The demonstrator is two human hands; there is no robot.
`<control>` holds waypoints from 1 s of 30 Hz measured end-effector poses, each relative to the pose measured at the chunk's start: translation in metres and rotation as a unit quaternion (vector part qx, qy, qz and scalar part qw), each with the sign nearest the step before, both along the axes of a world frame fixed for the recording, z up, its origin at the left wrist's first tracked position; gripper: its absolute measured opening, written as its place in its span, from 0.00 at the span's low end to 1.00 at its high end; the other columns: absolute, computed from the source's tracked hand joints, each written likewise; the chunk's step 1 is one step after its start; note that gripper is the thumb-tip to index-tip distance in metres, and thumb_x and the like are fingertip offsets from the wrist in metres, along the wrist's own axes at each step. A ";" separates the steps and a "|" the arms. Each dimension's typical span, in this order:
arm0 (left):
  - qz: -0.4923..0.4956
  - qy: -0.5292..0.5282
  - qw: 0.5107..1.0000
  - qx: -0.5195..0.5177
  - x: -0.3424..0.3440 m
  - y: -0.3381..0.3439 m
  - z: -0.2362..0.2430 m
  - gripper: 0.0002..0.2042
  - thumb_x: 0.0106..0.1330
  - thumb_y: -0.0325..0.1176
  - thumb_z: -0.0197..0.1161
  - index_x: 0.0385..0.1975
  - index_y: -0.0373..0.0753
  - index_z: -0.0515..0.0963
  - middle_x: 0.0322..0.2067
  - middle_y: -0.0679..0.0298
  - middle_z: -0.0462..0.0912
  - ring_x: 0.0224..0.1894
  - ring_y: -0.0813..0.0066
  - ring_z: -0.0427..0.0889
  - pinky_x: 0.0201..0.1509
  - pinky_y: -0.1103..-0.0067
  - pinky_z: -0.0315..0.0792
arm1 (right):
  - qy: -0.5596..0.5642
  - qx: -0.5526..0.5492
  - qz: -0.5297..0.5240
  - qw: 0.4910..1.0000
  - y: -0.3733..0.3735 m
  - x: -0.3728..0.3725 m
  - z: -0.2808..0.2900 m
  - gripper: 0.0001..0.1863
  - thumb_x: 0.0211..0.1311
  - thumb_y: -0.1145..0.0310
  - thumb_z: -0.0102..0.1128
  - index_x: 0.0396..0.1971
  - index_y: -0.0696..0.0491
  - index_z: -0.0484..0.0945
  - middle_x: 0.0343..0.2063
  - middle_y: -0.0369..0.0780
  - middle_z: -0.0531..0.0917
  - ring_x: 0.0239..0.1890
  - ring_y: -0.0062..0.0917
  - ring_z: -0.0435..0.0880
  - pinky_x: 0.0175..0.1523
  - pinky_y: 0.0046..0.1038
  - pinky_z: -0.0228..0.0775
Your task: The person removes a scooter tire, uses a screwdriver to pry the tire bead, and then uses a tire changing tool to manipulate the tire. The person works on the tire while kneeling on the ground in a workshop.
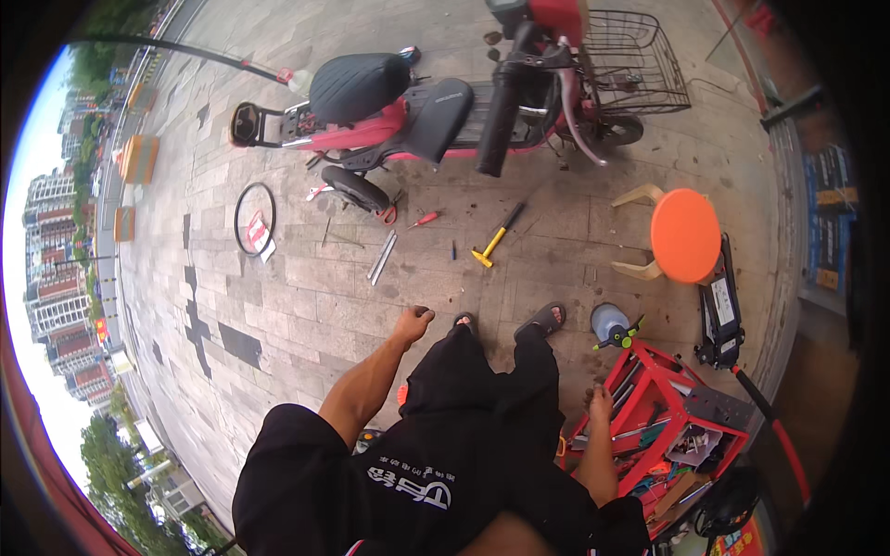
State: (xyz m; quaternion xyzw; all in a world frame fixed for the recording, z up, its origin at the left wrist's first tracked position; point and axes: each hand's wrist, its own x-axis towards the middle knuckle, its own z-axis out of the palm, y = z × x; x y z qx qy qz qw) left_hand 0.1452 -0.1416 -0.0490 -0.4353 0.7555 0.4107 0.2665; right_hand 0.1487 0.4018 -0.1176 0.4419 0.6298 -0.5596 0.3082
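Pavement [297, 338] grey, tiled; buildings [60, 306] left; red tool cart [663, 389] right; hands' [415, 322] grip unclear.

Even daylight renders the pavement [297, 301] moderately bright with soft, diffuse shadows, while the sky [37, 139] at left glares nearly white, the black clothing [519, 468] loses detail, fisheye distortion tilts and bends the buildings [60, 236], and dark vignetting closes off the corners.
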 end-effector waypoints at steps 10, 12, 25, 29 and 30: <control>0.489 0.008 0.872 0.018 0.344 -0.137 0.028 0.17 0.64 0.41 0.59 0.47 0.38 0.78 0.28 0.64 0.79 0.26 0.76 0.75 0.23 0.80 0.63 | 0.027 0.081 0.349 0.933 -0.224 -0.075 0.047 0.15 0.69 0.58 0.53 0.45 0.54 0.77 0.29 0.37 0.81 0.23 0.23 0.78 0.24 0.27 0.71; 0.503 -0.085 0.859 0.043 0.409 -0.157 0.031 0.16 0.65 0.41 0.59 0.49 0.40 0.76 0.28 0.64 0.78 0.22 0.77 0.72 0.21 0.80 0.60 | 0.039 0.043 0.351 0.935 -0.308 -0.077 0.050 0.16 0.69 0.58 0.52 0.45 0.55 0.76 0.30 0.37 0.81 0.25 0.23 0.79 0.25 0.26 0.70; 0.692 0.066 0.715 0.076 0.476 -0.415 0.034 0.19 0.66 0.40 0.60 0.50 0.34 0.74 0.36 0.59 0.81 0.27 0.75 0.77 0.23 0.81 0.64 | -0.025 0.083 0.520 0.850 -0.657 -0.012 0.051 0.16 0.67 0.60 0.55 0.46 0.56 0.78 0.27 0.36 0.79 0.23 0.20 0.76 0.25 0.25 0.67; 0.659 0.077 0.746 0.057 0.463 -0.526 0.042 0.19 0.66 0.42 0.60 0.50 0.35 0.74 0.41 0.58 0.82 0.33 0.72 0.79 0.29 0.79 0.68 | -0.022 0.120 0.537 0.834 -0.778 -0.025 0.020 0.18 0.64 0.60 0.57 0.46 0.58 0.79 0.25 0.38 0.81 0.21 0.22 0.77 0.23 0.27 0.67; 0.663 0.080 0.742 0.056 0.466 -0.551 0.048 0.20 0.66 0.44 0.59 0.49 0.34 0.74 0.42 0.58 0.83 0.35 0.70 0.80 0.31 0.77 0.69 | -0.030 0.153 0.566 0.809 -0.822 -0.031 0.017 0.19 0.62 0.60 0.58 0.46 0.59 0.80 0.26 0.40 0.82 0.24 0.24 0.79 0.27 0.28 0.71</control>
